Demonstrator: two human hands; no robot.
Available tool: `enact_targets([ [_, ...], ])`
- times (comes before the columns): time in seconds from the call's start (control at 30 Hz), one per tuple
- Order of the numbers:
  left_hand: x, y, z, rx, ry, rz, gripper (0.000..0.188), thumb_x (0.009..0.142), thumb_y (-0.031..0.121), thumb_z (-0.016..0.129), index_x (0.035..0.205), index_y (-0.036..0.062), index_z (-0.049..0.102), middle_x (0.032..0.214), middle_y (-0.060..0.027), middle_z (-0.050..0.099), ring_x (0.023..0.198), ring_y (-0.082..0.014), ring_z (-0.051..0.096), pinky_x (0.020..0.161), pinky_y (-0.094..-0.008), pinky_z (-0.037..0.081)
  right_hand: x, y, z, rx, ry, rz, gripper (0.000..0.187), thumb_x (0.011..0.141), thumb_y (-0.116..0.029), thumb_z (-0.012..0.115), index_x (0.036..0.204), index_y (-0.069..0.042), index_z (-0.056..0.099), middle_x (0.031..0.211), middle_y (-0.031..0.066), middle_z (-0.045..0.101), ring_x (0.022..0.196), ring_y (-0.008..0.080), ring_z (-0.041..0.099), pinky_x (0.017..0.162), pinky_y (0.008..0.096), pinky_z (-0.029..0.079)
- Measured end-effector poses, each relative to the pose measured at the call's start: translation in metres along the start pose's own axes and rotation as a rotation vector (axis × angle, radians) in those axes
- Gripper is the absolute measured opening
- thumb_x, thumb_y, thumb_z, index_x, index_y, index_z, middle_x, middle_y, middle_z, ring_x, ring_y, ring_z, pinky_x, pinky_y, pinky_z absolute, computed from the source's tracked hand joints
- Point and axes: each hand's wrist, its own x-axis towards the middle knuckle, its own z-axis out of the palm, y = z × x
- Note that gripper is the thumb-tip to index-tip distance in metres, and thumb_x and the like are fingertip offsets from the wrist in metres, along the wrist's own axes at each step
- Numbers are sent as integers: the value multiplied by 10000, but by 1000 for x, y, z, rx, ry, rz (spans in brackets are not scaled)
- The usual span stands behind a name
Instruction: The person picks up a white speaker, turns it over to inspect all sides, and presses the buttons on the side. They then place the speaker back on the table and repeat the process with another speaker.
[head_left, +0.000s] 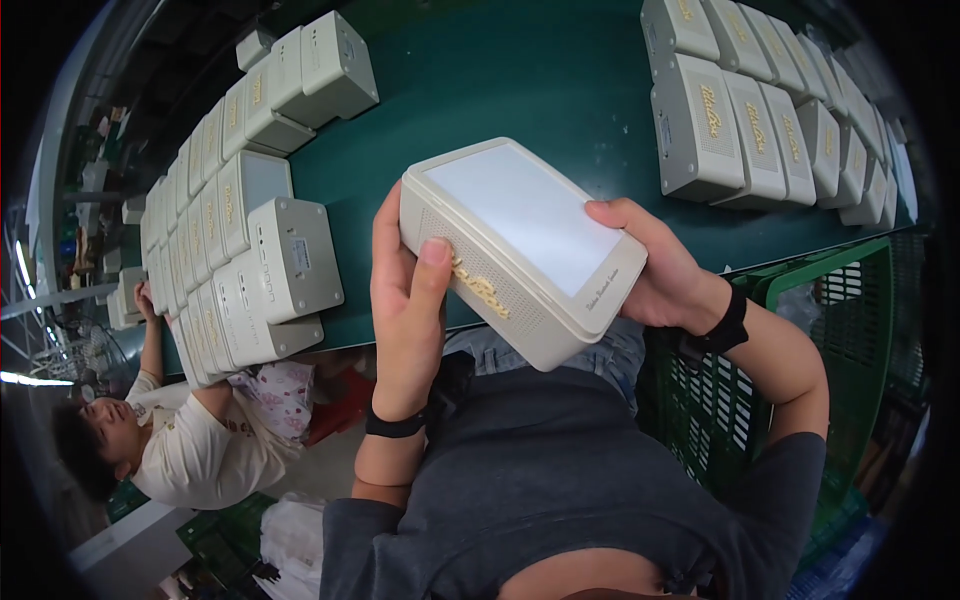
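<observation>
Between my two hands is a cream box-shaped speaker [525, 220], tilted, with a pale glossy panel on its upper face and a perforated grille with raised gold lettering along one side. My left hand [408, 290] grips its left end, thumb pressed on the grille beside the lettering and fingers behind the casing. On the other end, my right hand [660, 260] is closed round the right edge, its thumb on the rim of the panel and the other fingers mostly hidden underneath. The speaker is held above the near edge of the green table [500, 70], in front of my body.
Rows of similar cream speakers [225, 215] stand on the left of the table, and more speakers [765, 130] on the right. A green plastic crate [835, 370] stands by my right arm. At the left, a co-worker [215, 440] reaches toward the rows.
</observation>
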Motion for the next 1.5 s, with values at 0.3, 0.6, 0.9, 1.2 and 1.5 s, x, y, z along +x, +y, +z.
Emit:
enact_targets([
  [0.3, 4, 3, 2, -72, -101, 372, 908, 738, 450, 763, 1369, -33, 324, 1288, -158, 476, 1161, -207, 484, 1000, -330, 377, 1, 12, -15, 261, -163, 170, 618, 941, -396, 428, 1357, 55, 351, 1231, 222, 540, 1077, 273, 600, 857, 367, 536],
  [0.6, 5, 13, -27, 178, -247, 464, 839, 617, 478, 840, 1176, -30, 475, 1023, -133, 613, 1011, -199, 577, 867, -326, 472, -19, -10, 29, -406, -10, -15, 662, 926, -461, 487, 1381, 8, 382, 1304, 149, 511, 1191, 217, 509, 967, 329, 431],
  [0.9, 12, 16, -19, 381, -168, -18, 826, 754, 498, 713, 1307, -5, 362, 1267, -195, 487, 1173, -254, 498, 976, -362, 400, -21, -3, 44, -946, 93, -158, 705, 832, -351, 619, 1371, 34, 376, 1313, 159, 503, 1207, 215, 498, 1014, 331, 386],
  [1.2, 8, 25, -34, 16, 54, 487, 831, 902, 588, 434, 1445, 51, 106, 1416, -203, 325, 1286, -327, 383, 1044, -456, 331, -79, 1, -6, -1124, 584, -812, 934, 747, -497, 687, 1375, 91, 322, 1339, 180, 453, 1221, 251, 452, 1021, 349, 345],
  [1.5, -14, -30, 38, -246, -177, 316, 1162, 790, 605, 621, 1437, 129, -218, 1486, -212, 116, 1315, -344, 322, 1047, -487, 307, -36, 21, 23, -1576, 580, -1132, 808, 803, -202, 703, 1418, 59, 249, 1405, 231, 376, 1308, 316, 373, 1081, 407, 279],
])
